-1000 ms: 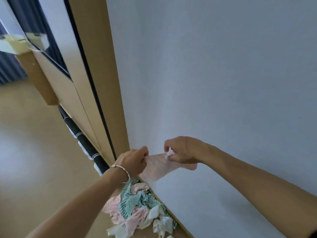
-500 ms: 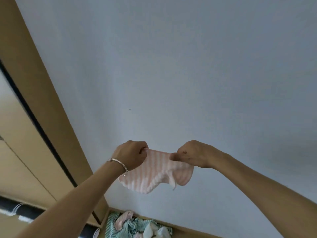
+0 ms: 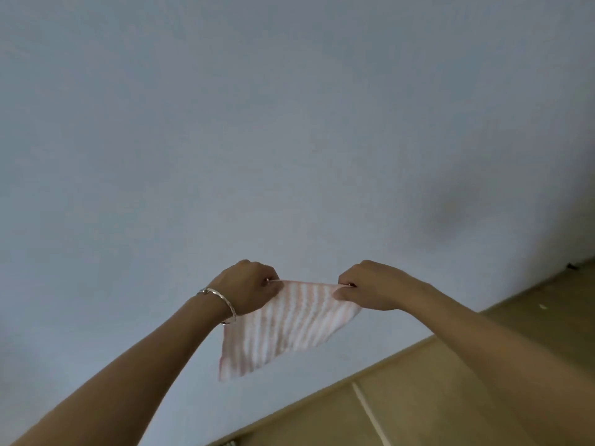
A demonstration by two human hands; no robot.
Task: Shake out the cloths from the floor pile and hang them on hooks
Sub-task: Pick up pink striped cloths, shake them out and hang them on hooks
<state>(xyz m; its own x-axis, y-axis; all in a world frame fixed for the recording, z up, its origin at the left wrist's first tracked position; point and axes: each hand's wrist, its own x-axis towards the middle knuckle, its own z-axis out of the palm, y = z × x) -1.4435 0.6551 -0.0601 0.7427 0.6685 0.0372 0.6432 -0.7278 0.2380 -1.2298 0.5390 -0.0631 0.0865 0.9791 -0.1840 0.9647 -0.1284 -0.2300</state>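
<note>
A small pink-and-white striped cloth [image 3: 283,326] is stretched flat in the air in front of the pale wall. My left hand [image 3: 249,286], with a silver bracelet on the wrist, pinches its upper left corner. My right hand [image 3: 370,286] pinches the upper right corner. The cloth's top edge is taut between the two hands and the rest hangs down to the left. The floor pile and any hooks are out of view.
A plain pale wall [image 3: 289,123] fills most of the view. A wooden floor [image 3: 450,397] with a skirting strip shows at the lower right.
The view has swung right, so the door frame and the floor pile have left the frame. My hands have moved apart and the crumpled cloth is now spread out flat.
</note>
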